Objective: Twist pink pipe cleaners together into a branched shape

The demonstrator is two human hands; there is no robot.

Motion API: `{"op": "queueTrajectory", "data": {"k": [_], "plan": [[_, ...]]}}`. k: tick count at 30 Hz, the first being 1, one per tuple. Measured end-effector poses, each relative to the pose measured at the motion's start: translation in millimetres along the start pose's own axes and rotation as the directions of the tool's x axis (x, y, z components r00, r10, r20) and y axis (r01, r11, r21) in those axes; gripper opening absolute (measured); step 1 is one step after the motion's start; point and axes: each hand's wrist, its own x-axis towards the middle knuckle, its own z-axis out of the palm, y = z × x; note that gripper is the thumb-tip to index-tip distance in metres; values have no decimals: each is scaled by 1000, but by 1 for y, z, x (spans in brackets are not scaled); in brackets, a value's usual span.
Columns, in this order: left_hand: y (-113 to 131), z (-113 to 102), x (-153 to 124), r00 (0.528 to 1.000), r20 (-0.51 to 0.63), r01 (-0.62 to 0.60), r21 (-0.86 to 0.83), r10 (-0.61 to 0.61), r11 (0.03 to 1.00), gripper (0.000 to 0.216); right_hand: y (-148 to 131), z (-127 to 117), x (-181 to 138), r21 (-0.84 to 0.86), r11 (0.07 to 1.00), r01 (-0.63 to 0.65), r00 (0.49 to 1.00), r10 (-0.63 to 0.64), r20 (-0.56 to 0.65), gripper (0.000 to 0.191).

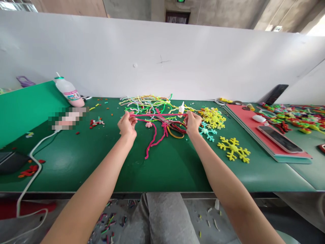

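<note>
A pink pipe cleaner [159, 115] is stretched level above the table between my two hands. My left hand [127, 125] pinches its left end, and my right hand [192, 122] pinches the other end. Below it lie more crimson pipe cleaners [153, 142], bent and hanging toward me. Scissors with looped handles [177, 130] lie beside my right hand, partly covered by the pink strands. A small pink flower shape [149, 125] sits near the middle. Behind my hands spreads a pile of loose pastel and green pipe cleaners [142, 101].
Yellow snowflake shapes [234, 149] and a turquoise one [207, 131] lie to the right, with a small white glue bottle [181, 110] behind. A phone [279, 138] rests on a red folder [250, 127]. A drink bottle [69, 91] and white cable [31, 154] are at left.
</note>
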Motion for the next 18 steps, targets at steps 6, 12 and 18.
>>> {"op": "queueTrajectory", "data": {"k": [6, 12, 18], "plan": [[0, -4, 7, 991, -40, 123, -32, -125, 992, 22, 0, 4, -2, 42, 998, 49, 999, -48, -19, 36], [-5, -4, 3, 980, 39, 200, -95, -198, 975, 19, -2, -5, 2, 101, 991, 89, 996, -91, 18, 41], [-1, -2, 2, 967, 89, 252, -167, -240, 953, 22, -8, -7, 0, 306, 946, -103, 966, 22, 257, 32]]}}
